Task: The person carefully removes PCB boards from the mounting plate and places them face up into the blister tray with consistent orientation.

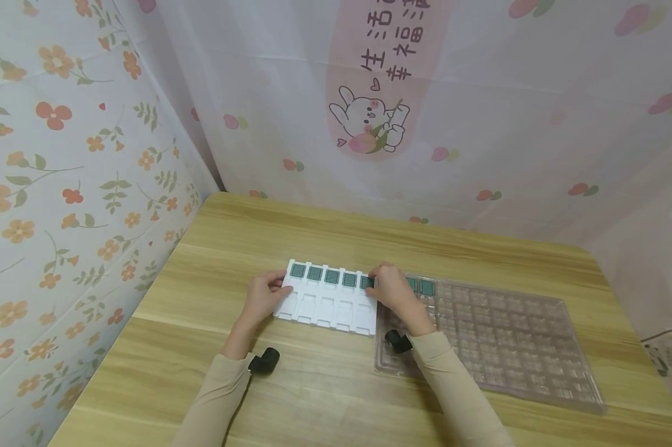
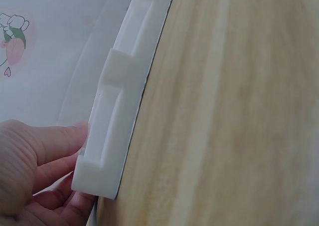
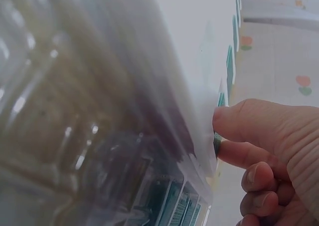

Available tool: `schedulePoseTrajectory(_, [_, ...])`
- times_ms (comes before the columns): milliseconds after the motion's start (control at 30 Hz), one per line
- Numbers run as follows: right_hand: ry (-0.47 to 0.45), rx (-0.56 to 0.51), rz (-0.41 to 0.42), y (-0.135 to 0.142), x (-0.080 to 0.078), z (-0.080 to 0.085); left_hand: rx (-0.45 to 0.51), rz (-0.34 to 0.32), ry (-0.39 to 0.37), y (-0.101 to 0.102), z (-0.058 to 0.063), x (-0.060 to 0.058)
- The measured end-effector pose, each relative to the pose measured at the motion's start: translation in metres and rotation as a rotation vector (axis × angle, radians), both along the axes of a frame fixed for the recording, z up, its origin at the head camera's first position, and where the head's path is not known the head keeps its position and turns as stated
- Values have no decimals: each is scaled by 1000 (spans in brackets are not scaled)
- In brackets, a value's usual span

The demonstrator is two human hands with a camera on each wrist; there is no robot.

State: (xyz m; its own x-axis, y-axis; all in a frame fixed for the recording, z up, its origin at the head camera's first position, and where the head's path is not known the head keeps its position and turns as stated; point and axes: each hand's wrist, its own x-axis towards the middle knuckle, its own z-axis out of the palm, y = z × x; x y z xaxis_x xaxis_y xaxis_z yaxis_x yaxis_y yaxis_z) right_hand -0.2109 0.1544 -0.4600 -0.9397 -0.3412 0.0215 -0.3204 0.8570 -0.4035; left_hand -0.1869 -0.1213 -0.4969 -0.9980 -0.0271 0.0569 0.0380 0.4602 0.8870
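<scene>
"What did the desk carry?"

"One clear tray, right: two green chips visible. One white tray, mid-desk, just beside it: five chips along the far row, the last seemingly not fully seated; near row vacant, presumably left to fill."

"Its lie?"

"Pockets up; long axis ran left to right, right end slightly nearer the front."

"Hands?"

"Left hand pinched its left end; right hand, thumb and forefinger together, gripped the fifth chip."
</scene>
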Motion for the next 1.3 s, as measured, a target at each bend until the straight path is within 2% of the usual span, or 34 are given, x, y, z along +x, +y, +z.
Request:
schedulePoseTrajectory(800, [-59,-17,-10,2,-4,3,-29,6,8,1,0,0])
schedulePoseTrajectory(1133, [-29,-11,11,6,1,9,-26,9,10,1,0,1])
schedulePoseTrajectory(1300, [-40,-21,-3,12,4,11,-22,7,10,1,1,1])
